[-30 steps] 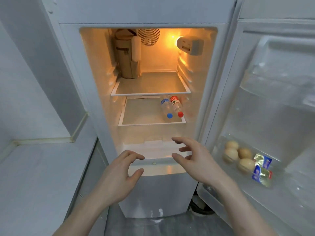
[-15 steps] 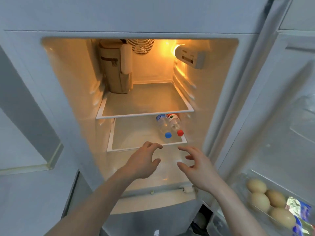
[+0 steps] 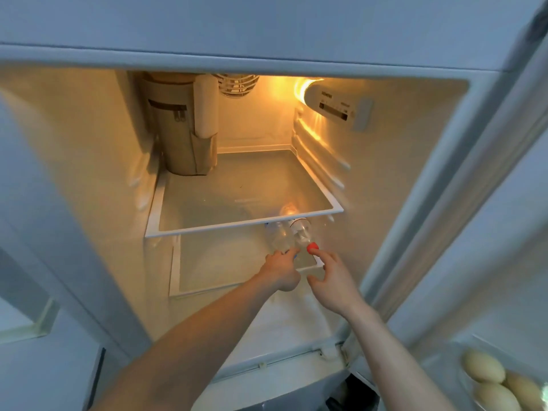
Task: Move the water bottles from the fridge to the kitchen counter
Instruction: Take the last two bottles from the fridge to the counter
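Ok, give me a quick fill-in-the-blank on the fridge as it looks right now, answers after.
1. The two water bottles lie on the ____ shelf of the two.
2. The cap nearest the right hand is coloured ____.
3. The beige zipped bag stands in the back ____ corner of the upper shelf.
4. The door bin at lower right holds ____.

Missing words: lower; red; left; eggs

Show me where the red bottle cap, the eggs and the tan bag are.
red bottle cap (image 3: 312, 247), head view, on the cap's top
eggs (image 3: 484, 366), head view, on the nearest egg's shell
tan bag (image 3: 175, 137), head view, on the front fabric
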`<action>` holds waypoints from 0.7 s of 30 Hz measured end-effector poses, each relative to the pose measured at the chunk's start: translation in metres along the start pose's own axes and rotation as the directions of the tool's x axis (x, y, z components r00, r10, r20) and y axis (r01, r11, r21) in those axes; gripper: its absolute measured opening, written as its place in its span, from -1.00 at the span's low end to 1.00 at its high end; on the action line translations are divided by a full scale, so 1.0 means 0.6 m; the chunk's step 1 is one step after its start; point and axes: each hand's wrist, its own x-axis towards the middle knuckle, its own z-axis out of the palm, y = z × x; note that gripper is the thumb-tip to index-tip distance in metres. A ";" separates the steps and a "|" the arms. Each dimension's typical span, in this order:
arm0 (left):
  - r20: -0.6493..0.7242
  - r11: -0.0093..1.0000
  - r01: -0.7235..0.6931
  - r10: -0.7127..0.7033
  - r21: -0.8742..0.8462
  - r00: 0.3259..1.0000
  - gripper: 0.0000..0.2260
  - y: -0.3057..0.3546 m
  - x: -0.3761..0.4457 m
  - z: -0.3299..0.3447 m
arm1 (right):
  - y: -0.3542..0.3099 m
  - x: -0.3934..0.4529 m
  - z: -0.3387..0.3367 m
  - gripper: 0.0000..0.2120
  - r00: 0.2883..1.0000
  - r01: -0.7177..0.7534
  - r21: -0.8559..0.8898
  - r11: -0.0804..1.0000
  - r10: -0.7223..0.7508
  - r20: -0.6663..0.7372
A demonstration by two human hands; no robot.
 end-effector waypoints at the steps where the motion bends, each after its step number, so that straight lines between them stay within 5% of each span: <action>1: -0.003 1.000 0.002 -0.002 -0.004 1.000 -0.35 0.000 0.002 0.000 | 0.000 0.010 0.003 -0.40 1.000 -0.010 -0.013 1.000 0.010 0.000; 12: -0.094 0.995 0.047 -0.056 -0.093 0.994 -0.58 -0.073 -0.045 -0.008 | -0.013 0.110 0.047 -0.30 0.976 -0.174 -0.201 0.964 0.196 0.094; 21: -0.066 0.999 0.019 -0.022 -0.046 0.998 -0.38 -0.092 -0.078 -0.023 | -0.028 0.122 0.073 -0.46 0.966 -0.161 -0.330 0.930 0.218 0.143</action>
